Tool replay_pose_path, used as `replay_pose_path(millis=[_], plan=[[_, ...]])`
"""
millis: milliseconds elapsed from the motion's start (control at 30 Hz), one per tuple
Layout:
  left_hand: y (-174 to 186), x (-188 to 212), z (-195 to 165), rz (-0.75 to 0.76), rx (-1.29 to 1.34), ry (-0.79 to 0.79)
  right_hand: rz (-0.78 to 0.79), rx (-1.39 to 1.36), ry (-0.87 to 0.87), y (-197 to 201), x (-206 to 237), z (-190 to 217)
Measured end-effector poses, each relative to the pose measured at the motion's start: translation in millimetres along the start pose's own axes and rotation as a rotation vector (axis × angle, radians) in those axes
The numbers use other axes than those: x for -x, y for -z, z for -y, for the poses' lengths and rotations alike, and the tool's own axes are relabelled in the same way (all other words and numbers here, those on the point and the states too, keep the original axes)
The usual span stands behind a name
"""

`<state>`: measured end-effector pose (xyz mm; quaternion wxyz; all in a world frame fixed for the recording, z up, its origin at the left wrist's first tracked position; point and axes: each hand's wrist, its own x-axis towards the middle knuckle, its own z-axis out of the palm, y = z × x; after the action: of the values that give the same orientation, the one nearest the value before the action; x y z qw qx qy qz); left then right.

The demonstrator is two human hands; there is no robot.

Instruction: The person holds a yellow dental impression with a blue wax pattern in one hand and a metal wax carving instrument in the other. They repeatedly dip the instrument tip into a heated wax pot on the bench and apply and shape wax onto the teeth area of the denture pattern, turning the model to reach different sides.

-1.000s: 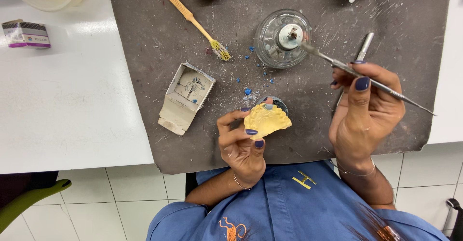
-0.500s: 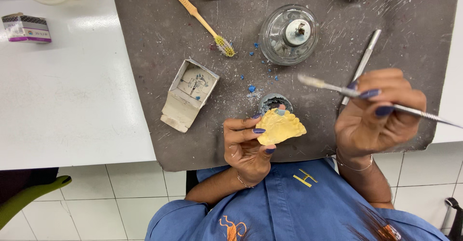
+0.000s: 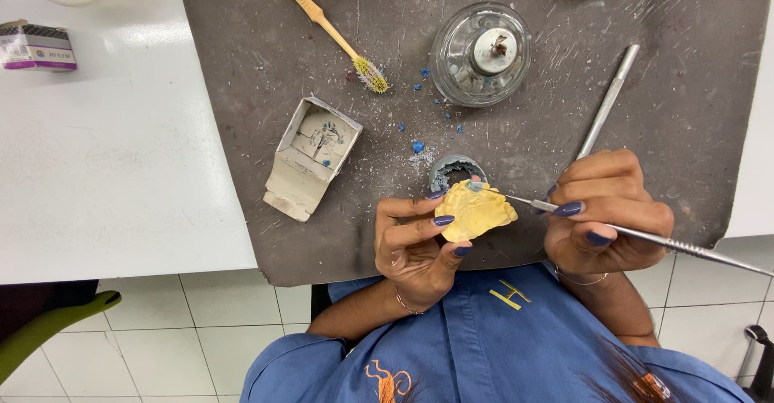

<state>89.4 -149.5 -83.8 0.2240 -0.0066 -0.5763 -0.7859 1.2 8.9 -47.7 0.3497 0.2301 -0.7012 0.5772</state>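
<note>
A yellow plaster cast [image 3: 476, 210] is gripped in the left hand [image 3: 415, 246], pinched between thumb and fingers just above the near edge of the dark grey mat [image 3: 266, 40]. The cast is held at roughly 6 o'clock from the glass burner [image 3: 481, 53] and just beside a small grey ring-shaped cup [image 3: 453, 171], which lies at 11 o'clock from it.

A thin metal instrument [image 3: 645, 234] is clamped in the right hand [image 3: 606, 211], in a pen-like grip. Its shaft runs out toward 4 o'clock past the hand, and its tip is brought to the top edge of the cast at about 12 o'clock, where a small blue bit is seen. The 2 hands are set close together, with only the cast and the tip of the tool between them.

A second metal tool [image 3: 605, 105] is seen lying on the mat at 12 o'clock from the right hand. An open small cardboard box [image 3: 313, 155] is placed at 10 o'clock from the left hand, and a toothbrush [image 3: 326, 27] with a pale handle lies further off at 11 o'clock. Blue crumbs [image 3: 418, 146] are scattered between burner and cup. The mat is laid over a white table [image 3: 105, 169].
</note>
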Motion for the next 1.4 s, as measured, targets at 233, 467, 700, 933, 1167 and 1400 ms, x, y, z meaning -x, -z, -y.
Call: replay_pose_path(millis=[233, 467, 700, 933, 1167, 1400], plan=[[-3, -2, 2, -0.008, -0.004, -0.007, 0.072, 0.075, -0.036, 4, -1, 8], [-3, -1, 4, -0.008, -0.009, -0.006, 0.076, 0.072, -0.003, 6, 3, 2], [2, -1, 6, -0.102, -0.126, -0.090, -0.082, 0.053, -0.038, 8, 10, -10], [-3, -3, 18, -0.239, 0.020, -0.192, 0.264, 0.064, -0.187, 9, 5, -2], [12, 4, 8, -0.189, -0.102, -0.099, -0.005, -0.130, -0.431, 4, 10, -5], [9, 1, 3, -0.085, -0.079, -0.013, -0.180, -0.146, -0.203, 4, 12, -10]])
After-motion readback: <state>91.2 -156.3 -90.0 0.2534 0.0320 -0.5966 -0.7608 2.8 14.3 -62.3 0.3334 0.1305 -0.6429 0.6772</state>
